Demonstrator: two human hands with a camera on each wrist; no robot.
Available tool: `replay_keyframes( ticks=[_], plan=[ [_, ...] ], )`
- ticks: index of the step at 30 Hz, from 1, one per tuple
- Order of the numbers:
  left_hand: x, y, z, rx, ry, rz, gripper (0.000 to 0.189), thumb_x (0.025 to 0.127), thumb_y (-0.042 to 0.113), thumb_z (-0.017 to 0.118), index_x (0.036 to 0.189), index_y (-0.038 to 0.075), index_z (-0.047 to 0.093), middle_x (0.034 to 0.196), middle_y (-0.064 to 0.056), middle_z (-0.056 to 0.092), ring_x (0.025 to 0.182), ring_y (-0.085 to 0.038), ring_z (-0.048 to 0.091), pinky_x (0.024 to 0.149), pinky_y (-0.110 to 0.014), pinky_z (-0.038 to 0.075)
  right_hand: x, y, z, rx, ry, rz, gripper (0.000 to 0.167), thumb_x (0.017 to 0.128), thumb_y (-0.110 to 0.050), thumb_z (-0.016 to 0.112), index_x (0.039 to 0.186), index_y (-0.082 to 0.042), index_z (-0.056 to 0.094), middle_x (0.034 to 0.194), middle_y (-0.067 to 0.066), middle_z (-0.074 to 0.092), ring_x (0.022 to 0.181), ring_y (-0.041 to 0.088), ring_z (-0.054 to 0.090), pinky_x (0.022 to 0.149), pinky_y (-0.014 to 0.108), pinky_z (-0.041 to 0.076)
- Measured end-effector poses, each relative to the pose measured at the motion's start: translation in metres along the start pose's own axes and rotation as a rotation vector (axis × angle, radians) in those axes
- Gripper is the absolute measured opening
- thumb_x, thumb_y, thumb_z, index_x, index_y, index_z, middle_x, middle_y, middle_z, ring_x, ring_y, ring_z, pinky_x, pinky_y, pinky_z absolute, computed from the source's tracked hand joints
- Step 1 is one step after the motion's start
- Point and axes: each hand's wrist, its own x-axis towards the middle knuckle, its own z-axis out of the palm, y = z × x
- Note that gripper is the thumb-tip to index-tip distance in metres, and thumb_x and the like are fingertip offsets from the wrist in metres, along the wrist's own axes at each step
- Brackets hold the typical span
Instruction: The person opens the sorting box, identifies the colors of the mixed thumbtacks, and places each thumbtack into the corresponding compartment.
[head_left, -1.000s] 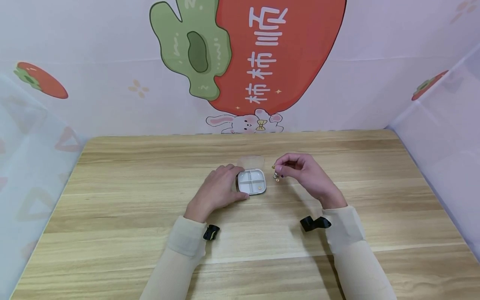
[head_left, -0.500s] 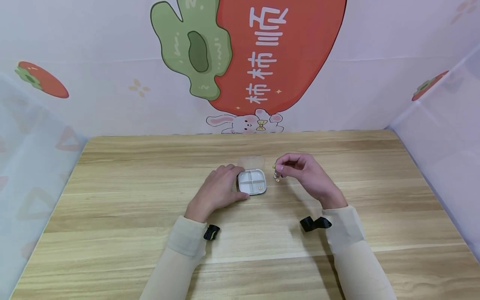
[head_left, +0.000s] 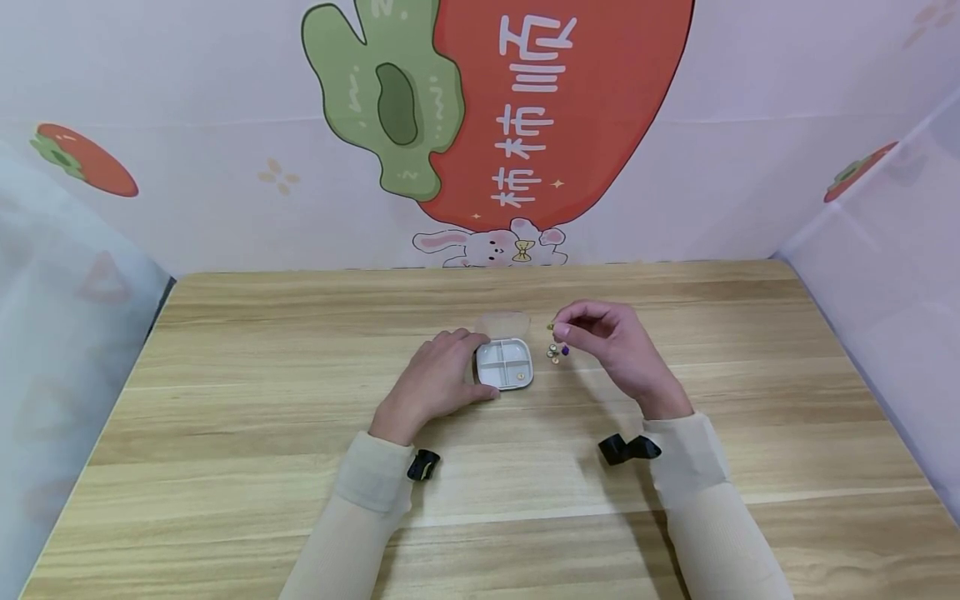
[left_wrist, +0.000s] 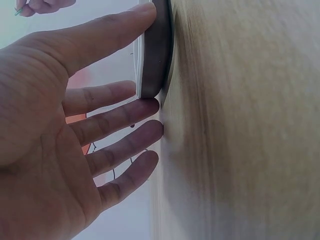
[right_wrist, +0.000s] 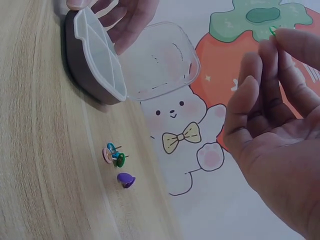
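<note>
My left hand (head_left: 438, 375) holds a small pill box (head_left: 491, 365) by its sides, thumb at the near edge and fingertips at the far edge. The box has a white divided inside, a dark outer shell and a clear lid (right_wrist: 160, 60) standing open. A pale thumbtack (head_left: 521, 377) lies in its near right compartment. Just right of the box, my right hand (head_left: 603, 337) pinches a small yellowish-green thumbtack (head_left: 551, 327) between thumb and index finger, above the table; little of it shows. Below that hand lie several thumbtacks, among them a pink one (right_wrist: 107, 155) and a purple one (right_wrist: 126, 179).
The wooden table (head_left: 300, 467) runs back to a white cloth backdrop (head_left: 225, 217) printed with a persimmon and a rabbit. Black wrist mounts, one on the left sleeve (head_left: 423, 465) and one on the right sleeve (head_left: 628, 449), stick out inward.
My right hand has lifted slightly with the green thumbtack, and the purple thumbtack on the table has come into fuller view. The left hand and the box have stayed put.
</note>
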Motion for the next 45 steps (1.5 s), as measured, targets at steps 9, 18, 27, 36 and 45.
replay_keyframes(
  ticks=[9, 18, 27, 36, 45],
  plan=[
    [0.0, 0.0, 0.001, -0.001, -0.001, -0.003, 0.071, 0.078, 0.039, 0.089, 0.136, 0.008, 0.061, 0.136, -0.009, 0.06, 0.125, -0.03, 0.053, 0.106, -0.048, 0.041, 0.0, -0.002, 0.007, -0.079, 0.055, -0.108, 0.01, 0.095, -0.005, 0.071, 0.099, 0.004, 0.071, 0.093, 0.008, 0.068, 0.075, 0.027, 0.058, 0.067, 0.027, 0.049],
    [0.001, 0.0, 0.001, 0.003, -0.005, -0.002, 0.072, 0.078, 0.039, 0.089, 0.136, 0.008, 0.061, 0.136, -0.009, 0.06, 0.124, -0.03, 0.054, 0.106, -0.048, 0.041, 0.002, 0.002, 0.013, -0.232, 0.124, -0.325, 0.006, 0.092, 0.005, 0.07, 0.096, 0.002, 0.073, 0.088, 0.005, 0.067, 0.074, 0.019, 0.059, 0.071, 0.027, 0.049],
    [0.002, -0.001, 0.002, 0.005, -0.008, -0.004, 0.072, 0.079, 0.04, 0.088, 0.137, 0.008, 0.06, 0.137, -0.009, 0.06, 0.124, -0.029, 0.053, 0.106, -0.047, 0.041, 0.004, 0.002, 0.014, -0.491, 0.142, -0.473, 0.009, 0.089, 0.002, 0.074, 0.094, -0.005, 0.075, 0.091, -0.002, 0.07, 0.085, 0.015, 0.061, 0.078, 0.023, 0.049],
    [0.001, -0.001, 0.001, 0.005, -0.009, -0.001, 0.072, 0.079, 0.041, 0.087, 0.137, 0.008, 0.06, 0.137, -0.009, 0.06, 0.124, -0.029, 0.053, 0.106, -0.048, 0.041, 0.003, -0.002, 0.016, -0.657, 0.161, -0.603, 0.012, 0.083, 0.003, 0.079, 0.091, -0.005, 0.077, 0.09, 0.0, 0.07, 0.084, 0.014, 0.067, 0.081, 0.021, 0.052],
    [0.001, -0.001, 0.001, 0.003, -0.006, 0.001, 0.071, 0.079, 0.041, 0.088, 0.137, 0.008, 0.06, 0.136, -0.009, 0.06, 0.122, -0.029, 0.054, 0.104, -0.047, 0.042, 0.002, -0.008, 0.019, -0.774, 0.214, -0.773, 0.013, 0.079, 0.003, 0.081, 0.09, -0.003, 0.078, 0.087, 0.005, 0.07, 0.083, 0.02, 0.064, 0.077, 0.028, 0.051]
  ],
)
